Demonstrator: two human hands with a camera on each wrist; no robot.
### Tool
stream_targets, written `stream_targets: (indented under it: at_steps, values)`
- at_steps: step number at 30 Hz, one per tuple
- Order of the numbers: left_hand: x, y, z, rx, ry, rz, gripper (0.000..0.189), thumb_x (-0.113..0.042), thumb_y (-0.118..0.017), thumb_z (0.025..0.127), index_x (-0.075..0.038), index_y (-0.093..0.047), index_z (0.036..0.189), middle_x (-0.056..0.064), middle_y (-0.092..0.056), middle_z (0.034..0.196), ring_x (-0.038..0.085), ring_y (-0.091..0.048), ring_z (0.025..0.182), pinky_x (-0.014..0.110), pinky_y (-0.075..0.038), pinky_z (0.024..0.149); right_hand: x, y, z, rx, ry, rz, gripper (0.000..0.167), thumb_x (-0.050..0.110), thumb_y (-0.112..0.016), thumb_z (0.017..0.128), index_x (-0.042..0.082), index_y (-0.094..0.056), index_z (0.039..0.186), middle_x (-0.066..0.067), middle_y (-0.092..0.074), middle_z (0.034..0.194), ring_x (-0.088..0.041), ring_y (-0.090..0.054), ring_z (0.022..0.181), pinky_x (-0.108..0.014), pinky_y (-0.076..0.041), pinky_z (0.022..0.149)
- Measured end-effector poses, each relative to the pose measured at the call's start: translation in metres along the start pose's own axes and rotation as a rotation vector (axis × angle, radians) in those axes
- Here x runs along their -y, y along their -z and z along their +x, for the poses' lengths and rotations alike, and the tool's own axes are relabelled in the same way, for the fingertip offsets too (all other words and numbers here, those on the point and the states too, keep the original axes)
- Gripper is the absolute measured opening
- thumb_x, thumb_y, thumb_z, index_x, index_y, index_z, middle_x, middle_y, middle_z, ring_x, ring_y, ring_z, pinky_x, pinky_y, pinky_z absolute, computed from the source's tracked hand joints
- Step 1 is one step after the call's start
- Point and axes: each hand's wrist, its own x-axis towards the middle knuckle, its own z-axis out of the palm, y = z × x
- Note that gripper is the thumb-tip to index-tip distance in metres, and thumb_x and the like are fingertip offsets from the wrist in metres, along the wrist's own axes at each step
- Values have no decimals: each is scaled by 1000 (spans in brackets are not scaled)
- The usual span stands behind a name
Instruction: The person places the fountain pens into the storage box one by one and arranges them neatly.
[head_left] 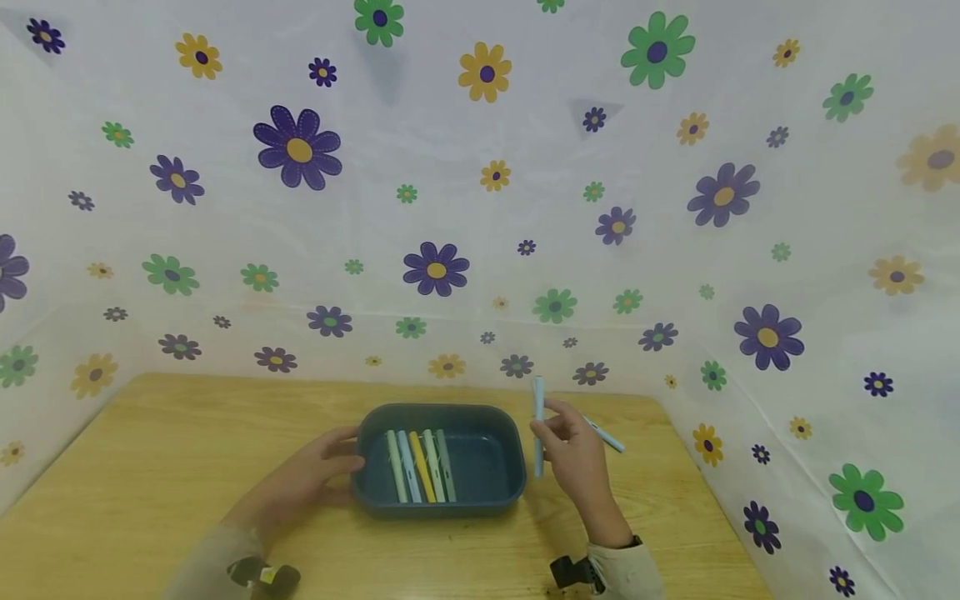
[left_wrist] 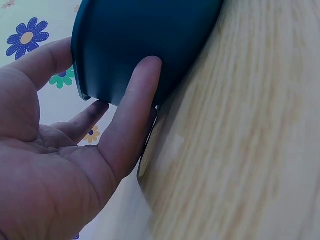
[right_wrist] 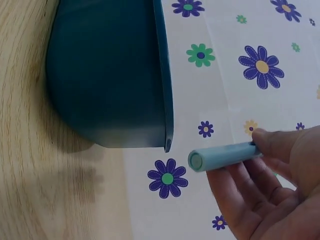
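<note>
My right hand (head_left: 577, 454) pinches a light blue marker (head_left: 538, 425) between thumb and fingers, upright beside the right end of a dark blue tub (head_left: 487, 510). In the right wrist view, the round end of this marker (right_wrist: 220, 157) points toward the tub wall (right_wrist: 110, 85), apart from it. My left hand (head_left: 318, 462) rests its fairly straight fingers against the tub's left end. The left wrist view shows one fingertip (left_wrist: 150, 65) on the outer wall. Inside the tub, several markers lie side by side: pale green, light blue, a yellow marker (head_left: 422, 467) and grey-green.
Another light blue marker (head_left: 604, 433) lies on the wooden table (head_left: 225, 433), behind my right hand and partly hidden by it. A white flowered sheet (head_left: 480, 208) hangs around the table's back and sides.
</note>
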Motion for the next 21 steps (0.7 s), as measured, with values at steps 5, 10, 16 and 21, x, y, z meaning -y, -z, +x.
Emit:
stream_targets:
  at_steps: [5, 10, 16, 21]
  values:
    - [1, 1, 0, 14, -11, -3, 67, -26, -63, 104, -13, -30, 162, 26, -29, 164, 45, -51, 137, 50, -59, 98, 3, 0, -1, -30, -26, -27, 35, 18, -73, 98, 19, -68, 133, -8, -73, 98, -24, -69, 88, -33, -66, 70]
    - [2, 1, 1, 16, -10, -14, 68, -26, -63, 104, -13, -30, 162, 26, -28, 164, 45, -51, 137, 51, -59, 98, 5, -1, -3, -21, -32, -5, 35, 17, -73, 98, 19, -69, 132, -9, -71, 100, -24, -69, 87, -33, -66, 67]
    - [1, 0, 1, 14, -10, -19, 67, -25, -62, 104, -13, -30, 161, 26, -28, 164, 45, -51, 136, 51, -59, 98, 5, -4, -3, -16, -18, 20, 34, 16, -75, 97, 18, -70, 131, -10, -69, 99, -24, -70, 86, -37, -67, 68]
    - [-1, -2, 0, 18, -17, -35, 68, -23, -63, 104, -11, -29, 162, 28, -27, 164, 46, -51, 136, 52, -59, 99, 4, -5, -3, 1, -17, 24, 35, 16, -75, 96, 18, -69, 131, -11, -67, 99, -26, -68, 85, -41, -67, 68]
